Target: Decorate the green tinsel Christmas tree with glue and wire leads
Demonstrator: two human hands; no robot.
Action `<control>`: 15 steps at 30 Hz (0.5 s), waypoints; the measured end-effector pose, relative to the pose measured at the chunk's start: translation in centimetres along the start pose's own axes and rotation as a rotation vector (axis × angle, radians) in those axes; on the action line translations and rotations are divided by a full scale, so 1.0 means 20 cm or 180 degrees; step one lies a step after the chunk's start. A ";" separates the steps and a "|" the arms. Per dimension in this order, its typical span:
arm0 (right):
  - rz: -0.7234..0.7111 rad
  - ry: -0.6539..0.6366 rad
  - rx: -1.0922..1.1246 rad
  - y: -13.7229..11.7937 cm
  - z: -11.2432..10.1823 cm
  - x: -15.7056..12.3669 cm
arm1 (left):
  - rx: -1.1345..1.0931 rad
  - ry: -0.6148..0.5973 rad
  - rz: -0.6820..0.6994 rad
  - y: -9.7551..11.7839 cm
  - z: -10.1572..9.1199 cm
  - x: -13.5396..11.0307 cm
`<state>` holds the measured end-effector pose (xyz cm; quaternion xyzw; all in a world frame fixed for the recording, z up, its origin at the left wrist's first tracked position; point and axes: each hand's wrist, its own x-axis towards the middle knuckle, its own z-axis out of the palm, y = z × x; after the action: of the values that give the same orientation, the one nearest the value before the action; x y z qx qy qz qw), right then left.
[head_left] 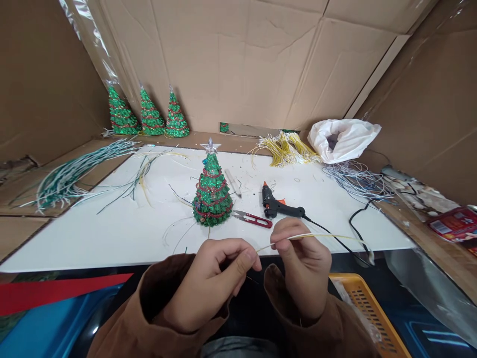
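Observation:
My left hand [212, 278] and my right hand [303, 268] are both closed in a pinch on a thin yellow-white wire [335, 236], which runs off to the right past the board's front edge. Both hands are held close together just in front of the white board [93, 233]. Beyond them a small green glitter Christmas tree [212, 191] with red trim and a clear star stands upright on the board. Red-handled snips [253, 218] and a black hot glue gun [278, 204] lie just right of the tree.
Three finished trees [149, 114] stand at the back left against cardboard walls. Bundles of green-white wires [70, 174], yellow wires [285, 148] and grey wires [354, 179] lie around the board, with a white plastic bag [343, 139]. An orange basket [368, 308] sits at lower right.

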<state>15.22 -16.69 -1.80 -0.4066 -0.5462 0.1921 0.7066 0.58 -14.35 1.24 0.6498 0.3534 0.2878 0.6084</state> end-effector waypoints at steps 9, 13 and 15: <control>-0.0158 -0.0571 -0.0352 -0.01 0.05 0.07 | 0.1525 0.1341 0.1156 0.00 -0.05 0.02; -0.0247 -0.0457 -0.0564 0.06 0.13 0.20 | 0.2581 0.3061 0.1778 -0.05 -0.21 0.15; -0.0310 -0.0522 -0.0637 0.11 0.17 0.25 | 0.2653 0.2673 0.1599 -0.09 -0.29 0.23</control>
<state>14.11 -10.60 -0.15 -0.4311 -0.6376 0.1347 0.6240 -1.57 -7.23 -0.35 0.7267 0.4807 0.4900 0.0287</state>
